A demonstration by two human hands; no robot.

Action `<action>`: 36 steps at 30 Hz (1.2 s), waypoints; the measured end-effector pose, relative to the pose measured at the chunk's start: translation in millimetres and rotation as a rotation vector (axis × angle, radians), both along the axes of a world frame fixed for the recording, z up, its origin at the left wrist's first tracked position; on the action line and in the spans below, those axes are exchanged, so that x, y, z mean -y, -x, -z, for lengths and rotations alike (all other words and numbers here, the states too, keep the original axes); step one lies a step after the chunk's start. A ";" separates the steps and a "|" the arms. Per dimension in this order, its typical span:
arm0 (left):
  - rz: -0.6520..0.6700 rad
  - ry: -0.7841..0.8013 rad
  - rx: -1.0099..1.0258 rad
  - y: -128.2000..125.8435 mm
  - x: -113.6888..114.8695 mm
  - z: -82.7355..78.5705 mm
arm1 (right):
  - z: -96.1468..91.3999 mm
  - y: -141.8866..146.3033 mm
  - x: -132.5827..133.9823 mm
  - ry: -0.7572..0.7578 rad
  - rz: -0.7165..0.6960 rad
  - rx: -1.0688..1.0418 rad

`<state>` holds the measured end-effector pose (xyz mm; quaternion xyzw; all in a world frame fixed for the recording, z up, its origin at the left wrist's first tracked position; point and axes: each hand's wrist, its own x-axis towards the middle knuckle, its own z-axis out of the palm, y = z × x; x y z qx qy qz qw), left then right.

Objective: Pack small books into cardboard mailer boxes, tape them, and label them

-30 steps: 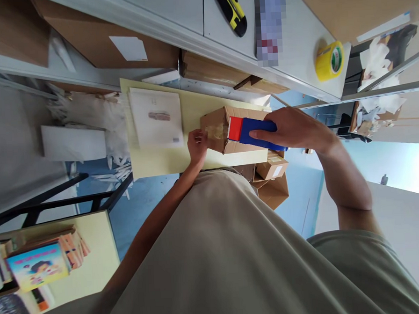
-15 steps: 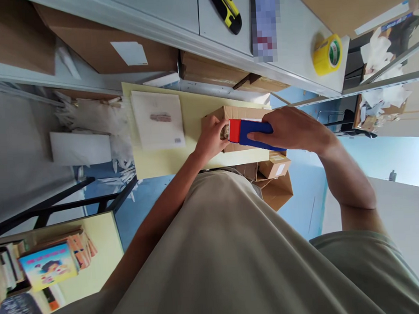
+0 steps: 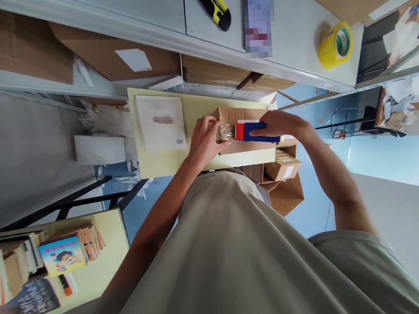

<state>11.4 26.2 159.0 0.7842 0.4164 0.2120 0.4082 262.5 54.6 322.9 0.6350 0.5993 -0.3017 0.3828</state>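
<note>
A brown cardboard box (image 3: pixel 252 113) lies on the pale yellow table, in front of my body. At its left end is my left hand (image 3: pixel 204 136), thumb and fingers curled around that end, on either side of a shiny strip of clear tape (image 3: pixel 225 132). My right hand (image 3: pixel 281 124) grips a tape dispenser (image 3: pixel 255 132) with a blue body and a red front. The dispenser's toothed red end faces left, over the box top, a short gap from my left fingers. How firmly the left fingers press is hard to see.
White printed sheets (image 3: pixel 160 124) lie left on the yellow table (image 3: pixel 154 167). On the grey shelf above sit a yellow-black box cutter (image 3: pixel 216 9) and a yellow tape roll (image 3: pixel 335 45). Open cartons (image 3: pixel 285 193) stand below right; books (image 3: pixel 62 256) cover a table lower left.
The dispenser in my right hand has drawn a little away from my left fingers, and more shiny tape shows between them. My whole view has shifted slightly.
</note>
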 end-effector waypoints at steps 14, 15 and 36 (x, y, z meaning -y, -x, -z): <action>0.109 -0.110 -0.262 -47.5 17.8 12.3 | 6.6 -56.2 2.8 -0.032 -0.098 -0.207; 0.115 -0.113 -0.274 -45.3 17.1 12.2 | -0.1 -74.2 5.0 -0.018 -0.085 -0.213; 0.102 -0.027 -0.482 -57.0 13.3 -17.7 | 68.6 -208.2 61.8 -0.222 0.009 -0.109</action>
